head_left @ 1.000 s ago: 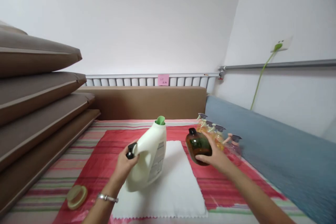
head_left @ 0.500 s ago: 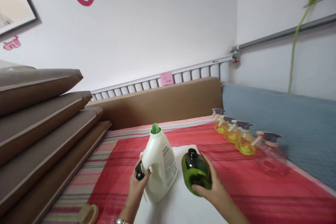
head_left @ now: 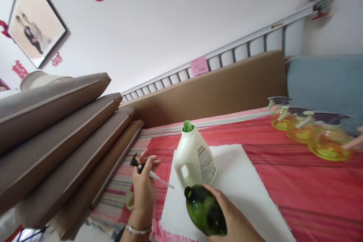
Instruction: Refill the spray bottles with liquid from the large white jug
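My left hand [head_left: 145, 187] is closed on a black pump head with a thin white dip tube [head_left: 149, 172], held just left of the white cloth [head_left: 246, 181]. A white detergent jug [head_left: 194, 157] with a green spout stands upright on that cloth, untouched. My right hand [head_left: 229, 219] grips a round dark green bottle [head_left: 204, 208] with an open neck, tilted toward the left, low in the view in front of the jug.
Brown cushions [head_left: 56, 128] are stacked at the left. A brown padded board [head_left: 215, 87] runs along the back. Yellow spray bottles [head_left: 309, 130] stand in a row at the right on the red striped cover [head_left: 297, 181]. A pale lid [head_left: 129, 199] lies behind my left wrist.
My left hand has let go of the jug's handle and drawn away left with the pump head. The green bottle came down and nearer. The view swung left and tilted.
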The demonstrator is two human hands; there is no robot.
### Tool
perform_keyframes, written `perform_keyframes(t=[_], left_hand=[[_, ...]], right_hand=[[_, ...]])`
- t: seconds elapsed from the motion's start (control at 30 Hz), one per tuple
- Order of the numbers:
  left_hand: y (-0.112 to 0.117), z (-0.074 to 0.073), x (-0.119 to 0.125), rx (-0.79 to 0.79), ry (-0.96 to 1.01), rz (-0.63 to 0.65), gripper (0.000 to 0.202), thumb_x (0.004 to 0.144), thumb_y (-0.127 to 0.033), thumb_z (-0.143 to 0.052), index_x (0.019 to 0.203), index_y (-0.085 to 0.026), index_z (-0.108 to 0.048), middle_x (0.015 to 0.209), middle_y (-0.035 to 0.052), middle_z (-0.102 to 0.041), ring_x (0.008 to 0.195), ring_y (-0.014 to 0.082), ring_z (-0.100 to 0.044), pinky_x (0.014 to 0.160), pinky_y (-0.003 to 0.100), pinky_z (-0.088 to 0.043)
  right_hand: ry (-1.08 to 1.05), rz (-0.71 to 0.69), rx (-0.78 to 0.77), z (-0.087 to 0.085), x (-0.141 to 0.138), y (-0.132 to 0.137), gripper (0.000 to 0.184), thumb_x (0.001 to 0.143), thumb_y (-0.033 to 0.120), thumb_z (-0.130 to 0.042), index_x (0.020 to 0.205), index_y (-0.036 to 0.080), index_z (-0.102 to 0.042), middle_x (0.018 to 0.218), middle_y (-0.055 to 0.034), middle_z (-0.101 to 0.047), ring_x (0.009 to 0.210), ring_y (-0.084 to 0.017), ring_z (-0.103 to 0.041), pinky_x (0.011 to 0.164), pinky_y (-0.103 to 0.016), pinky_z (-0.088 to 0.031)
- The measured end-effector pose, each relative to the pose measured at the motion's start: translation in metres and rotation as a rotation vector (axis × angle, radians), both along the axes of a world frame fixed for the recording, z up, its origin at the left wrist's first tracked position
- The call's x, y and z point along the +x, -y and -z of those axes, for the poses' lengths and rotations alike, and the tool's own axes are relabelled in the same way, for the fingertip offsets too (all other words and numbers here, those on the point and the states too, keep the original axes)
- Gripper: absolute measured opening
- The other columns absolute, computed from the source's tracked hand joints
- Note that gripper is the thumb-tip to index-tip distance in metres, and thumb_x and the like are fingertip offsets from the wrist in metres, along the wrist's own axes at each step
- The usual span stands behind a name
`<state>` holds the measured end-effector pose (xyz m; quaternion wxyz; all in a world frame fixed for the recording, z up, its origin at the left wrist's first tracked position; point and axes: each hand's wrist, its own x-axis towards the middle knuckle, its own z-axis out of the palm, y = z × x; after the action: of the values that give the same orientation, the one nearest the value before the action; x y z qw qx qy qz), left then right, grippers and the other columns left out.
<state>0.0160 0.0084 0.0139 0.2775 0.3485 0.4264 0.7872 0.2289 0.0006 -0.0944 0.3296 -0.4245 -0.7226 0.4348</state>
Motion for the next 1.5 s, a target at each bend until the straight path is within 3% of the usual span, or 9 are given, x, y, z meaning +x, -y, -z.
perform_keyframes(t=[0.1,0.2,0.5,0.73,0.83,0.93,1.1,1.3,1.5], left_hand=[[0.009,-0.021,0.009,0.082,-0.032,0.026,0.037,0.072,-0.027,-0.069,0.107,-0.019,-0.06,0.077,0.0004,-0.067,0.064,0.0111,-0.064,0.074,0.029,-0.051],[0.017,-0.027,0.015,0.088,-0.074,0.061,0.036,0.073,-0.027,-0.068,0.108,-0.02,-0.06,0.078,0.0003,-0.067,0.068,0.0118,-0.064,0.076,0.028,-0.051],[0.022,-0.016,0.039,0.045,-0.13,0.131,0.038,0.072,-0.025,-0.069,0.108,-0.021,-0.059,0.076,-0.0013,-0.067,0.068,0.0115,-0.063,0.075,0.027,-0.05],[0.024,-0.018,0.048,0.045,-0.201,0.159,0.036,0.074,-0.024,-0.067,0.109,-0.02,-0.058,0.078,-0.0002,-0.065,0.07,0.0125,-0.063,0.078,0.029,-0.05],[0.022,-0.009,0.054,0.009,-0.256,0.188,0.034,0.077,-0.025,-0.064,0.11,-0.019,-0.056,0.078,0.0009,-0.066,0.074,0.0149,-0.064,0.081,0.032,-0.048],[0.021,0.014,0.062,-0.071,-0.338,0.267,0.036,0.077,-0.028,-0.064,0.111,-0.018,-0.057,0.082,0.0041,-0.067,0.083,0.0185,-0.063,0.083,0.032,-0.047],[0.021,0.048,0.067,-0.252,-0.393,0.567,0.046,0.076,-0.039,-0.064,0.117,-0.02,-0.056,0.101,0.0096,-0.067,0.096,0.0252,-0.061,0.085,0.035,-0.046],[0.018,0.044,0.048,-0.243,-0.422,0.603,0.066,0.068,-0.053,-0.067,0.126,-0.024,-0.05,0.116,0.0102,-0.063,0.113,0.0288,-0.052,0.096,0.038,-0.039],[0.015,0.04,0.035,-0.299,-0.464,0.516,0.038,0.059,-0.038,-0.079,0.09,-0.018,-0.069,0.088,0.0062,-0.068,0.089,0.023,-0.059,0.081,0.031,-0.045]], right_hand=[[0.038,-0.08,-0.032,-0.009,-0.004,0.006,0.094,0.047,0.013,-0.062,0.135,0.019,-0.032,0.137,-0.0104,-0.044,0.124,-0.029,-0.041,0.104,-0.036,-0.031],[0.032,-0.073,-0.057,-0.012,-0.004,0.009,0.095,0.048,0.013,-0.065,0.136,0.02,-0.032,0.137,-0.0095,-0.044,0.123,-0.027,-0.042,0.104,-0.034,-0.03],[-0.037,-0.056,0.006,-0.006,0.0,0.01,0.096,0.047,0.014,-0.074,0.135,0.027,-0.035,0.134,-0.0068,-0.046,0.121,-0.027,-0.044,0.103,-0.035,-0.031],[-0.034,-0.024,0.003,-0.008,0.008,0.01,0.095,0.047,0.013,-0.074,0.133,0.025,-0.036,0.133,-0.0066,-0.047,0.12,-0.026,-0.045,0.103,-0.034,-0.032],[-0.052,-0.014,0.017,-0.006,0.01,0.011,0.095,0.048,0.013,-0.073,0.134,0.025,-0.035,0.134,-0.0067,-0.046,0.12,-0.026,-0.045,0.102,-0.034,-0.033],[-0.088,-0.014,0.033,-0.007,0.011,0.013,0.094,0.049,0.014,-0.073,0.134,0.026,-0.034,0.135,-0.0067,-0.045,0.121,-0.026,-0.044,0.103,-0.036,-0.033],[-0.127,-0.015,0.028,-0.012,0.014,0.014,0.092,0.049,0.018,-0.075,0.132,0.026,-0.036,0.135,-0.0073,-0.045,0.121,-0.028,-0.044,0.103,-0.039,-0.033],[-0.141,0.006,0.053,-0.012,0.017,0.009,0.093,0.05,0.019,-0.073,0.134,0.028,-0.034,0.133,-0.0069,-0.047,0.12,-0.029,-0.045,0.101,-0.041,-0.035],[-0.125,0.015,0.072,-0.014,0.018,0.007,0.094,0.049,0.017,-0.072,0.134,0.029,-0.035,0.133,-0.0052,-0.046,0.12,-0.027,-0.044,0.101,-0.038,-0.034]])
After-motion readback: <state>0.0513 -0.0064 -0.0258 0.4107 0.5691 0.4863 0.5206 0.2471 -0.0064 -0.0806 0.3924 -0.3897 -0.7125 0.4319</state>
